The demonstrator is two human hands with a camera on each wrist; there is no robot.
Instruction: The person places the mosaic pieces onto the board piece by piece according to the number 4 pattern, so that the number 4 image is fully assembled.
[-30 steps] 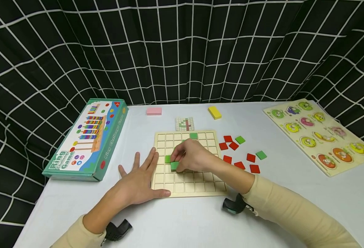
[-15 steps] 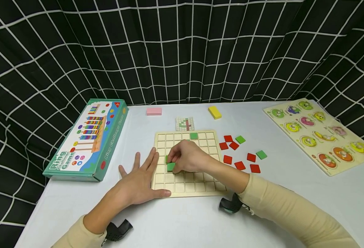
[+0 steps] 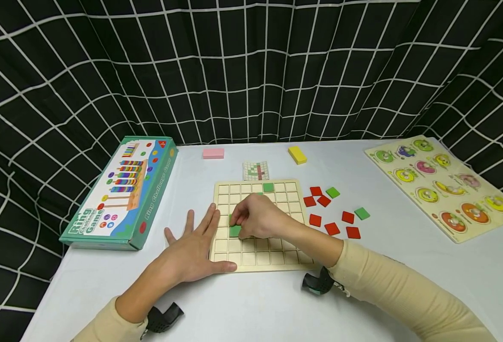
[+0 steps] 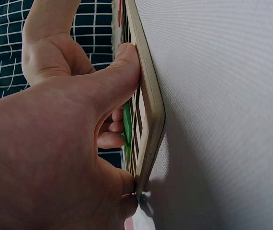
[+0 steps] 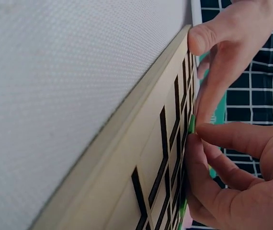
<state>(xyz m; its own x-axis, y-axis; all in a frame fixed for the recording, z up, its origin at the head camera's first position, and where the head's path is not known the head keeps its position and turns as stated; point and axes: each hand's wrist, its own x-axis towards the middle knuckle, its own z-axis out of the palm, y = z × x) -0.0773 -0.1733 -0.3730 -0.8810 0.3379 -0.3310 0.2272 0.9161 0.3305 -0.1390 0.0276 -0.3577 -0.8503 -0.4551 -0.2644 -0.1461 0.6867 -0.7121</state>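
A wooden grid board lies at the middle of the table. My right hand reaches over it and pinches a square green tile at a cell in the second column from the left. In the right wrist view, thumb and fingertips meet at the edge of this tile, which lies close against the grid. My left hand is spread with straight fingers along the board's left edge, its thumb resting on the front rim. Another green tile sits in the top row; further green tiles are partly hidden behind my right hand.
Several red tiles and two green tiles lie loose right of the board. Behind it are a small pattern card, a pink block and a yellow block. A game box stands left, a fruit puzzle board right.
My right hand has moved slightly left with the green tile, which has gone from a tilted pose over the grid to lying flat at a cell. The left hand stays put.
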